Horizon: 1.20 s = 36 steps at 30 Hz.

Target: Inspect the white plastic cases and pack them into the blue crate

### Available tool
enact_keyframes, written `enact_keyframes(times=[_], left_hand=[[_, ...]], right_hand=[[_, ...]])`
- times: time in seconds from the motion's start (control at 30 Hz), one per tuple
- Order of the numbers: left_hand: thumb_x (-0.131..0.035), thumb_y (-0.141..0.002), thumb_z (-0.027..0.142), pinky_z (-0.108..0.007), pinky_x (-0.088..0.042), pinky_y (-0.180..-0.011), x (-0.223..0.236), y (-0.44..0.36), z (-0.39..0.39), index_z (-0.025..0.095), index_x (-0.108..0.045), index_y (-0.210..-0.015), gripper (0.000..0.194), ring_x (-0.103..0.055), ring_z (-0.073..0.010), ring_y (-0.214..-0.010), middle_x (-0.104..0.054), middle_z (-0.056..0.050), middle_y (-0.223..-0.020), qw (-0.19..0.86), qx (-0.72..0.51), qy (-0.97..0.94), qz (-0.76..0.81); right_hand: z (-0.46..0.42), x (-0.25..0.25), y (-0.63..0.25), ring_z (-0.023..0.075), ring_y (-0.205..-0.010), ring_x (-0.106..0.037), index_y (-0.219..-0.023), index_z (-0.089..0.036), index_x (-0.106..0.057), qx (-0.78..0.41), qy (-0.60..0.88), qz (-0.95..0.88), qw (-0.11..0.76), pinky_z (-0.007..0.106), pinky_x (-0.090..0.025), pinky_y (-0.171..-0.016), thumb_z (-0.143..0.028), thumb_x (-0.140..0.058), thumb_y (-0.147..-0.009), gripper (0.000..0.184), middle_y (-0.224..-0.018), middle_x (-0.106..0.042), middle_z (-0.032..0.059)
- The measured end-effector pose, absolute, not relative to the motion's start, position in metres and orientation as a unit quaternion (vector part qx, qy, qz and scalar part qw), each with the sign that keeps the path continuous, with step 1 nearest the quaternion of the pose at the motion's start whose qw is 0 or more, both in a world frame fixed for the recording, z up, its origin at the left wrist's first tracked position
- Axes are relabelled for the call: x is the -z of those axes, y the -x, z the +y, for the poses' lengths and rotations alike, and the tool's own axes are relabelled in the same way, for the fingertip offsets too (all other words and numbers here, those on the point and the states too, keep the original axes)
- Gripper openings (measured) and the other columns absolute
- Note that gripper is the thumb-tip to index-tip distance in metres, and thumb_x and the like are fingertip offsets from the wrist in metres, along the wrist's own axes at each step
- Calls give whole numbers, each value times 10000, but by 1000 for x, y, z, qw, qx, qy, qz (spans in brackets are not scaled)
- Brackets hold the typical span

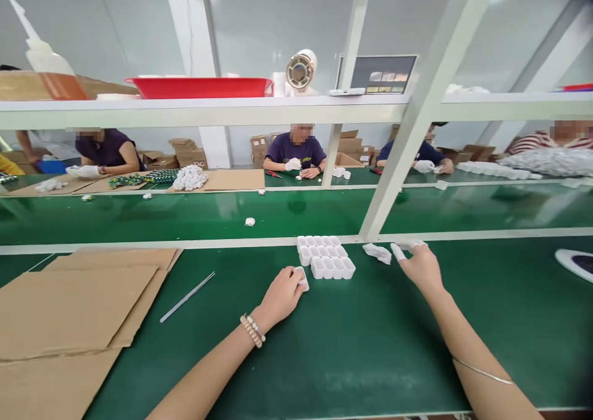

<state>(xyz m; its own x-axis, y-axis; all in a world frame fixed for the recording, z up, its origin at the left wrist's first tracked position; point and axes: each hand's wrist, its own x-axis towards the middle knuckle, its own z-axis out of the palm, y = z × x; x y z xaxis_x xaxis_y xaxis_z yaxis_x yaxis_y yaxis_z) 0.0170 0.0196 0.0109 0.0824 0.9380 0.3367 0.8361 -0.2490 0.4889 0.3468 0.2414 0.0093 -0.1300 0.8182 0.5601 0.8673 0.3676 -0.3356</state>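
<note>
Left hand [280,296] is pinching a small white cup [302,279] at centre frame. White cup block [332,267] is lying just right of it, rows running left-right, left hand nearer. Right hand [422,270], right of centre, is curling beside a crumpled white scrap [377,253]; can't tell if gripping anything. Green tabletop [347,352] is supporting all; tweezers [188,298] and cardboard [69,309] lying left, co-workers [296,151] sitting across upper frame.
</note>
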Motion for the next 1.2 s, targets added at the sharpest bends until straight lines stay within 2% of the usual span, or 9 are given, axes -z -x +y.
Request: enact_keyframes(times=[0.1,0.17,0.33,0.5,0.6,0.7,0.87,1.03,1.2], left_hand=[[-409,-966,242,-351,-480,-884,-12,-5,-2,202,-541,-955,138,-560,-209,-991,-569,-75,-1082,92,-301,-742,591],[-435,-957,246,-337,-485,-872,-13,1,-11,204,-548,-956,121,-566,-204,-983,-575,-71,-1068,93,-304,-747,584],[-511,-921,272,-337,-480,-883,-14,5,-11,223,-558,-1062,156,-576,-212,-990,-597,-61,-1061,95,-312,-763,558],[-613,-843,329,-415,-478,-929,-10,8,-9,203,-488,-1235,430,-584,-267,-1055,-609,-104,-1145,133,-330,-751,556],[-627,-828,387,-444,-485,-931,-8,12,-6,205,-508,-1224,451,-590,-289,-1057,-615,-111,-1124,156,-338,-747,550],[-634,-819,394,-460,-484,-947,-7,15,-3,208,-498,-1240,481,-587,-299,-1081,-620,-107,-1107,186,-349,-745,538],[-677,-770,376,-479,-477,-955,-4,15,-1,206,-515,-1231,517,-581,-313,-1085,-616,-118,-1126,192,-357,-732,547],[-700,-715,281,-438,-504,-900,-4,13,-4,215,-488,-1250,579,-592,-283,-1043,-593,-102,-1177,196,-397,-692,571],[-655,-727,183,-356,-514,-848,-5,14,-3,225,-470,-1194,504,-603,-196,-926,-582,-59,-1126,186,-480,-641,569]], right_hand=[[228,-24,-315,285,-995,-636,-1121,-177,-641,3,480,-783,396,399,-527,-877,-395,-483,-862,373,-1073,-646,142],[220,-41,-278,274,-1039,-625,-1181,-201,-622,-37,387,-839,380,394,-519,-907,-346,-515,-856,371,-1147,-629,126],[218,-80,-144,264,-1221,-526,-1284,-215,-575,-85,236,-953,168,407,-433,-1036,-125,-508,-843,455,-1339,-536,107],[244,-72,-15,221,-1022,-616,-1181,-144,-601,-86,239,-964,78,405,-517,-896,-233,-618,-905,291,-1176,-611,113],[255,-59,30,203,-993,-615,-1182,-149,-583,-90,262,-960,50,406,-538,-847,-323,-586,-946,293,-1172,-599,87],[262,-55,49,202,-982,-617,-1194,-150,-576,-103,288,-952,35,398,-545,-831,-328,-583,-948,304,-1172,-596,88],[265,-61,42,204,-984,-616,-1195,-149,-576,-147,305,-940,47,400,-544,-832,-333,-584,-947,308,-1171,-596,87],[253,-76,18,188,-933,-624,-1142,-143,-594,-233,287,-920,132,381,-545,-808,-345,-584,-945,282,-1107,-617,78],[209,-85,-49,206,-870,-656,-1155,-151,-556,-369,228,-866,249,376,-547,-805,-472,-712,-803,501,-975,-670,92]])
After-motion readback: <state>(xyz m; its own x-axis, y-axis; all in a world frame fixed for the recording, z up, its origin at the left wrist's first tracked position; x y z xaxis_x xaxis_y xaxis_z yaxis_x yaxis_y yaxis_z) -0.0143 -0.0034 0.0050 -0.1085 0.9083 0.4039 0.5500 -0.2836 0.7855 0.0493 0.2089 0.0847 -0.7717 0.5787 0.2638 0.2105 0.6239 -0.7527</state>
